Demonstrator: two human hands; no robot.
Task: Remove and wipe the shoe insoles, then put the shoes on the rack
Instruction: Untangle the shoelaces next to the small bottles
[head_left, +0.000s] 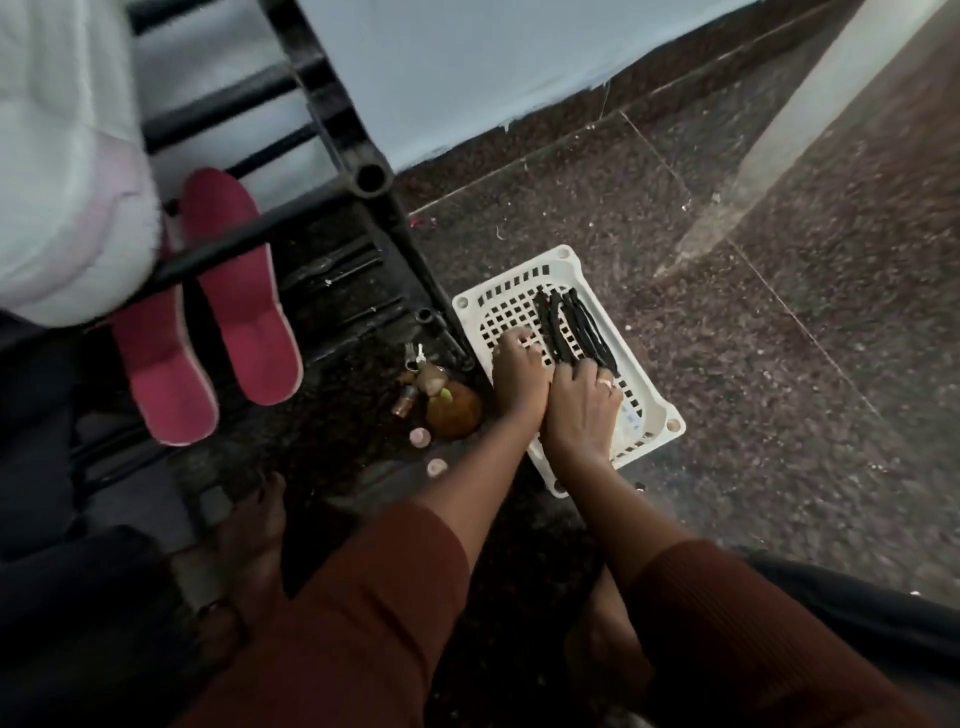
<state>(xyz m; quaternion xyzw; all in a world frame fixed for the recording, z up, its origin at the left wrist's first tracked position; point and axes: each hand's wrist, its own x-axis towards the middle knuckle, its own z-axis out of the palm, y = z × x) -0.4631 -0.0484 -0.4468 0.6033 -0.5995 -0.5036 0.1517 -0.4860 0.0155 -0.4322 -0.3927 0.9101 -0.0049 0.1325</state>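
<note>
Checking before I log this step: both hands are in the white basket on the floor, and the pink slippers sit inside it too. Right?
Not quite. The head view shows both hands in the white basket, but the pink slippers sit on the black rack, outside it.

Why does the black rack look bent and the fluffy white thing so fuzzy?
Head view: the wide lens curves the black metal shoe rack near the frame's edge; the fluffy white slipper is close and blurred; light is dim, with a pale band on the speckled stone floor; the white plastic basket stays sharper.
</note>
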